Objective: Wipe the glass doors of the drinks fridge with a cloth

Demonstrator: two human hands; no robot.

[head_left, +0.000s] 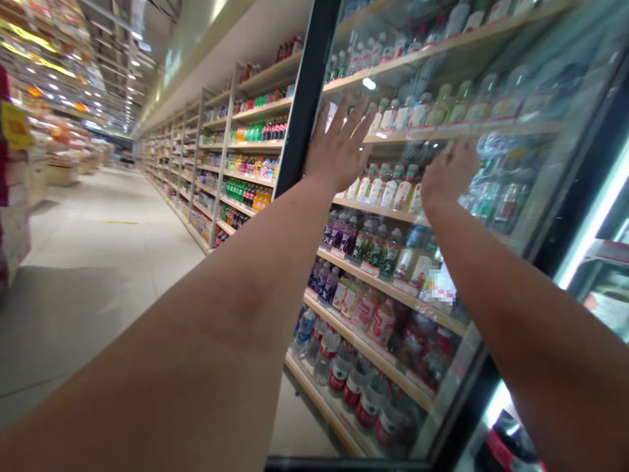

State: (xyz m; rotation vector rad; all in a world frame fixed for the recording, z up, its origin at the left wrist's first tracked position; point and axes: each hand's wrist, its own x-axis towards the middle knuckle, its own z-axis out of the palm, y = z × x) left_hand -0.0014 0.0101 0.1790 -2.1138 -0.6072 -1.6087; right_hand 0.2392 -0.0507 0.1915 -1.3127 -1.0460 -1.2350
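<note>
a glass door in a dark frame stands directly in front of the person, filling the middle and right of the view at a slant. the left hand is raised to the glass beside the frame's left side, palm away from the viewer, fingers spread apart and holding nothing. the right hand is up further right, level a little lower; it is blurred, and i cannot tell whether its fingers are closed on anything or whether it touches the glass. both bare forearms reach in from the lower corners.

in the glass, rows of bottles show on pale shelves: purple bottles next to green bottles below the left hand, pink bottles a row lower, and clear bottles with red labels at the bottom. to the right of the door, a white light strip glows, with a dark bottle partly visible below it.

left of the door, open shelves of colourful drinks run into the distance along a pale floor. at the far left hangs a yellow sign.
</note>
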